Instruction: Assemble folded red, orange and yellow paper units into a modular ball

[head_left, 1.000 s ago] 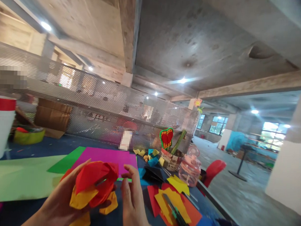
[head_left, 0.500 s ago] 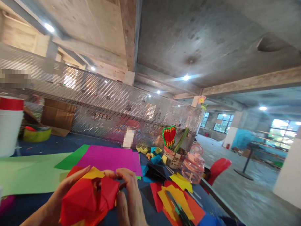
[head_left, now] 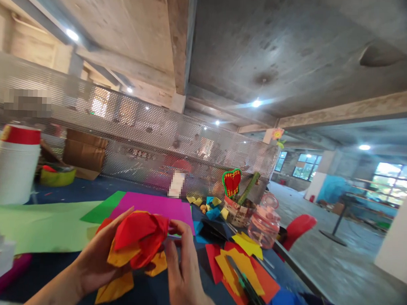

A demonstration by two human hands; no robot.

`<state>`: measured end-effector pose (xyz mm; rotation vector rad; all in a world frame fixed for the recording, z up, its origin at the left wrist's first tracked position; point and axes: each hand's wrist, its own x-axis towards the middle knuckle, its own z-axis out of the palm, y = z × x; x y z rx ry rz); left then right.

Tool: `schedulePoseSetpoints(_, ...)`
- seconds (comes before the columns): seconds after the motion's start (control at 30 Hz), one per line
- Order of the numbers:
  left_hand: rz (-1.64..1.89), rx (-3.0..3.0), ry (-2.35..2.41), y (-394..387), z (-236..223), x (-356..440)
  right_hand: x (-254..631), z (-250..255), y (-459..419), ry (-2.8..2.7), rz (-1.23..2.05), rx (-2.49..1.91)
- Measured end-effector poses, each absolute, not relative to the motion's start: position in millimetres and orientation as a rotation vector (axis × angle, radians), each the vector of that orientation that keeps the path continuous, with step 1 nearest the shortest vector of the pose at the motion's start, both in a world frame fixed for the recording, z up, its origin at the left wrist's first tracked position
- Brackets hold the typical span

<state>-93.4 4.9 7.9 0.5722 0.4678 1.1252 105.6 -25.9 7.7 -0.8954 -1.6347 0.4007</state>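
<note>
My left hand [head_left: 98,260] cups a folded paper piece [head_left: 138,239] of red and yellow-orange sheets, held low in the middle of the view above the blue table [head_left: 73,190]. Its fingers wrap round the left side and underneath. My right hand [head_left: 182,267] pinches the piece's right edge between thumb and fingertips. A loose yellow flap hangs below it.
Magenta paper [head_left: 155,206] and green sheets [head_left: 34,229] lie behind my hands. Red and yellow scraps with scissors [head_left: 248,289] lie to the right, near a pink glass jar [head_left: 263,223] and a small basket [head_left: 238,213]. A stack of white cups [head_left: 14,168] stands far left. A perforated metal screen [head_left: 140,146] backs the table.
The paper piece has been turned in my hands: half a second ago it showed red faces lower down, now it is lifted with red on top and yellow beneath.
</note>
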Motion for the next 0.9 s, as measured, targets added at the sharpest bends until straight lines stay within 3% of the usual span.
schedulePoseSetpoints(0.9, 1.756, 0.308, 0.380, 4.2, 75.7, -134.0, 73.8, 24.7, -15.1, -2.334, 0.157, -1.072)
